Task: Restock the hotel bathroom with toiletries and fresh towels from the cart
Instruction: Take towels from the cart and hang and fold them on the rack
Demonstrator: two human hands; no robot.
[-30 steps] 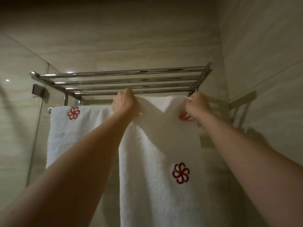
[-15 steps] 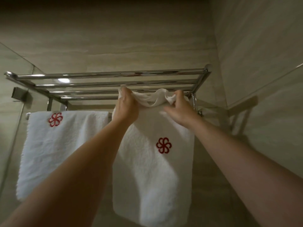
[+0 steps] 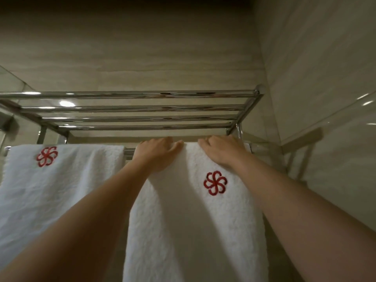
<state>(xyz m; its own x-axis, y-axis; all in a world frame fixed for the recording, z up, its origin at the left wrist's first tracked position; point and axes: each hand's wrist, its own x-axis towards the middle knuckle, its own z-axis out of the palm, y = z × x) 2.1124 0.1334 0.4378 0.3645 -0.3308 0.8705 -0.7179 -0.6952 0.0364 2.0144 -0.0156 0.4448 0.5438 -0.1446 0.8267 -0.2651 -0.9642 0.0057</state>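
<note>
Chrome rail point(image 3: 129, 154): a white terry towel with a red pinwheel emblem point(image 3: 193, 231) hangs draped over its right part
Left hand point(image 3: 156, 154): flat on that towel's top fold, fingers straight, together
Right hand point(image 3: 222, 152): pressing beside it, fingers slightly apart
Matching white towel point(image 3: 57, 190): hangs left, apart

This is a hotel bathroom. A chrome towel rack point(image 3: 130, 107) of parallel bars is fixed high on a tiled wall point(image 3: 132, 47) of beige, stone-look slabs. From the rail point(image 3: 129, 152) just beneath the rack hang a white terry towel point(image 3: 61, 190) under its left half and a second towel point(image 3: 193, 220) under its right, each stitched with the same red pinwheel logo point(image 3: 215, 183). Left of the rack stands a glass panel point(image 3: 12, 82).
</note>
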